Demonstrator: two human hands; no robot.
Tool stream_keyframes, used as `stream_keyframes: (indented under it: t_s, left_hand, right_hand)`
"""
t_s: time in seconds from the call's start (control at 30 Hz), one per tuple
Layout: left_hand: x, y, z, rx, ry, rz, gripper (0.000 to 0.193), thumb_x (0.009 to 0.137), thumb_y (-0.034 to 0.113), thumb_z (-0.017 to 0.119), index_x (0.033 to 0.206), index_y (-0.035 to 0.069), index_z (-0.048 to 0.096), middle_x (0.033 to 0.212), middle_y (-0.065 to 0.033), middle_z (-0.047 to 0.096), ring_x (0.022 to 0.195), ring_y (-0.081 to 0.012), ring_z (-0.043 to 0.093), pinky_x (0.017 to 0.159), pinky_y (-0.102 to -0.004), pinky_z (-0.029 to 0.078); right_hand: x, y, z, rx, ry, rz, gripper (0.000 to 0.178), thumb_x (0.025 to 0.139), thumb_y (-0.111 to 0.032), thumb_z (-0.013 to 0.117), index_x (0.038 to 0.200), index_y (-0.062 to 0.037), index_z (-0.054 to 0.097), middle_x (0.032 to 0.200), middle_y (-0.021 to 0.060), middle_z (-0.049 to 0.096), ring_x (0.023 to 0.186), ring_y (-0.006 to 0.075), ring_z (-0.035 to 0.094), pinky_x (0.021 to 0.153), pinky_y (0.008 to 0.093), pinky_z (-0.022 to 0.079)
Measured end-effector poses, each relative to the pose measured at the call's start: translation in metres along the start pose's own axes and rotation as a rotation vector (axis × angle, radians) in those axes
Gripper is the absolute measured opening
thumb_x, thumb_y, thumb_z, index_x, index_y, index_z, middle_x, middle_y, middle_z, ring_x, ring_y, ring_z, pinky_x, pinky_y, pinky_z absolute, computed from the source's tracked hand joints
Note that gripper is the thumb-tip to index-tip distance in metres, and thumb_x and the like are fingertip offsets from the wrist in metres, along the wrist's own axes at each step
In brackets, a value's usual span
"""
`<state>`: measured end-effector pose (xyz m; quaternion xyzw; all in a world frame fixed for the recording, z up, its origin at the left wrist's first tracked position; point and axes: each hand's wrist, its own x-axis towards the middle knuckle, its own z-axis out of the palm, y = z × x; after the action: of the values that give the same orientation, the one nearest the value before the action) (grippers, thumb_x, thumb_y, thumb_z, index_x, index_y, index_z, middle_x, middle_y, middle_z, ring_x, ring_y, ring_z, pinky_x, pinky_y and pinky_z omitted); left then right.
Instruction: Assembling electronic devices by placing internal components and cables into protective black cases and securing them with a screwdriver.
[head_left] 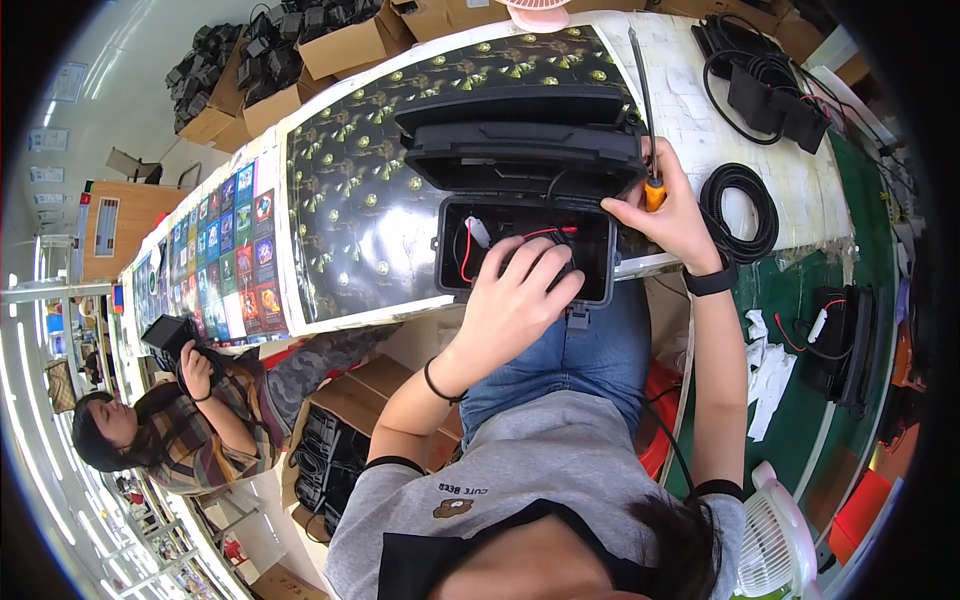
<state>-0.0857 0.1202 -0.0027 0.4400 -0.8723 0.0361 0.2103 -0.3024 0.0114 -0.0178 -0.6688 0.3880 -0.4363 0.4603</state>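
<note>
A black plastic case (525, 215) sits at the near edge of the workbench (330, 190), over the person's lap, with its long axis running left to right across the view and its open mouth facing up toward the camera. Its hinged lid (520, 140) stands thrown back on the far side, away from the person, so the lid's inner face shows above the open compartment. Inside the compartment lie red wires (465, 255) and a small white connector (478, 231) near the left wall. The left hand (515, 300) reaches into the compartment from the near side, fingers curled and spread loosely over whatever lies at the bottom; the hand hides what it touches, so I cannot tell whether it grips anything. The right hand (672, 215) rests at the case's right end, just where lid and body meet, and is closed around a screwdriver (645, 110) with an orange handle; the dark shaft points away from the person, nearly straight up the picture, tilted slightly left. A black band circles the right wrist. On the bench to the right of that hand lies a coil of black cable (740, 210), well apart from the case, and farther back another bundle of black cables and adapters (765, 85). To the left, below the bench, another person (190, 420) sits holding a dark object, and open cardboard boxes (335, 455) of black parts stand beside them.
</note>
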Motion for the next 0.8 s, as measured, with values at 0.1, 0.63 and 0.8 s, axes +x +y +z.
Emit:
stream_keyframes:
  t_s: [0.1,0.63,0.8]
  left_hand:
    - [-0.003,0.005,0.009,-0.008,-0.199,-0.04,0.039,0.063,0.018,0.073,0.102,0.017,0.066,0.104,0.0005,0.059,0.107,-0.0188,0.057,0.092,-0.0395,0.045]
    - [-0.075,-0.056,-0.008,0.189,0.253,-0.202,0.047,0.065,0.038,0.084,0.101,0.013,0.069,0.111,-0.0014,0.065,0.108,-0.028,0.057,0.095,-0.044,0.044]
    - [-0.062,-0.058,-0.01,0.105,0.238,-0.207,0.042,0.056,0.028,0.084,0.092,0.013,0.068,0.103,0.0023,0.065,0.112,-0.0293,0.053,0.098,-0.047,0.043]
  right_hand:
    - [0.0,-0.009,-0.002,-0.046,-0.006,0.017,0.051,0.075,-0.004,0.08,0.113,-0.0057,0.048,0.083,-0.0026,0.048,0.062,0.0033,0.046,0.058,0.0186,0.04]
    - [0.0,-0.003,-0.004,-0.064,-0.037,0.065,0.051,0.076,0.001,0.078,0.114,-0.0053,0.046,0.09,-0.0016,0.051,0.071,0.0032,0.051,0.064,0.0178,0.044]
    - [-0.001,0.001,0.001,-0.019,0.015,0.066,0.056,0.077,-0.001,0.079,0.121,-0.0059,0.045,0.085,-0.0027,0.053,0.069,0.0025,0.051,0.061,0.017,0.043]
